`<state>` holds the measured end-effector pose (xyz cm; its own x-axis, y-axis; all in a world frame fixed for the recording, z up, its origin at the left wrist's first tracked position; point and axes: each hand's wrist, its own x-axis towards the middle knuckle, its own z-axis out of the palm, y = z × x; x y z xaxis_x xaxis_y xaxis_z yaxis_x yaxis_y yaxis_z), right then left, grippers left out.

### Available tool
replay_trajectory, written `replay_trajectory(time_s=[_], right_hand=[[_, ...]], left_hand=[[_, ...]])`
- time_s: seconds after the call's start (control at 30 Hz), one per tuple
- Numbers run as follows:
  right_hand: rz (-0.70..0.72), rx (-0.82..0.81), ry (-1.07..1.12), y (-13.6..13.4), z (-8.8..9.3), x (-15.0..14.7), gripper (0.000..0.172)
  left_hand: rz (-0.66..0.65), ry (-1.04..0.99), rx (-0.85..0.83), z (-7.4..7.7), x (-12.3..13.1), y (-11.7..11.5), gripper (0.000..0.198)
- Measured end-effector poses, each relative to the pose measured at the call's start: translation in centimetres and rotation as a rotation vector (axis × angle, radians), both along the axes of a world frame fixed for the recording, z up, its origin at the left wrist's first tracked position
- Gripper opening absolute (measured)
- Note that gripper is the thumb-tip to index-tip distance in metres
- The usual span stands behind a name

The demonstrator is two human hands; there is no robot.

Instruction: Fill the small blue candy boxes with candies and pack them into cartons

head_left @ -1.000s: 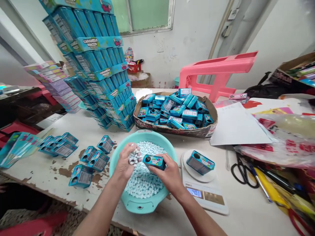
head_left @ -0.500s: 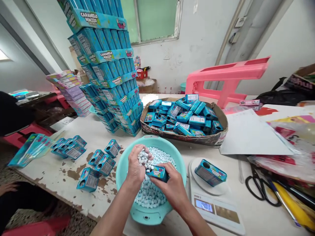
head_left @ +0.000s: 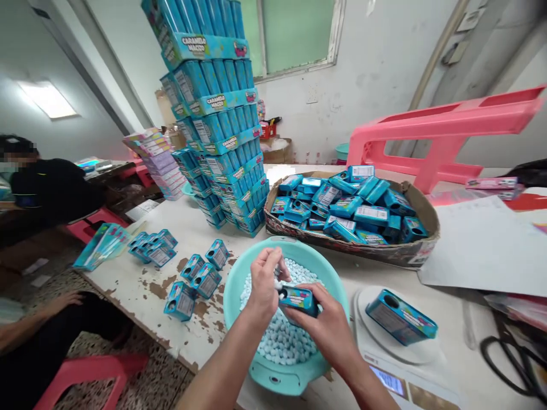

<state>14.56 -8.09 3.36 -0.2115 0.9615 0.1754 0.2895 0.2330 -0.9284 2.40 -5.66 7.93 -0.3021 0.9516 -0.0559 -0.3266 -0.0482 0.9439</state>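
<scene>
My right hand [head_left: 327, 316] is wrapped round a small blue candy box [head_left: 299, 297], which lies tilted with its round hole facing left. At that hole is my left hand [head_left: 265, 279], its fingers curled round some small white candies [head_left: 278, 283]; how many it holds is hidden. Both hands are above a turquoise basin [head_left: 234, 285] filled with pale, bead-like candies [head_left: 286, 344]. To the right, another blue box [head_left: 401, 318] with an open hole rests on a white digital scale [head_left: 363, 336], whose display is lit but blurred.
Behind the basin, a cut-down carton [head_left: 384, 253] holds many blue boxes. A tall stack of filled display trays [head_left: 231, 145] rises at back left. Several boxes [head_left: 207, 280] stand on the table at left. Scissors [head_left: 508, 364] lie at right. Another person [head_left: 55, 176] sits at far left.
My view has swung left, so things appear farther right. My left hand has turned from a cupped palm of candies to fingers curled in at the box's hole. My right hand keeps its hold.
</scene>
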Motion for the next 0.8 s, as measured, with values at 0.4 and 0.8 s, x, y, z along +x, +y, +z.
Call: replay_trajectory(time_s=[0.4, 0.8], right_hand=[[-0.112, 0.007, 0.075, 0.0, -0.1, -0.6, 0.024], [-0.057, -0.021, 0.065, 0.5, -2.3, 0.1, 0.031]], left_hand=[[-0.168, -0.019, 0.007, -0.2, -0.2, -0.3, 0.019], [-0.301, 0.418, -0.121, -2.4, -2.7, -2.0, 0.021]])
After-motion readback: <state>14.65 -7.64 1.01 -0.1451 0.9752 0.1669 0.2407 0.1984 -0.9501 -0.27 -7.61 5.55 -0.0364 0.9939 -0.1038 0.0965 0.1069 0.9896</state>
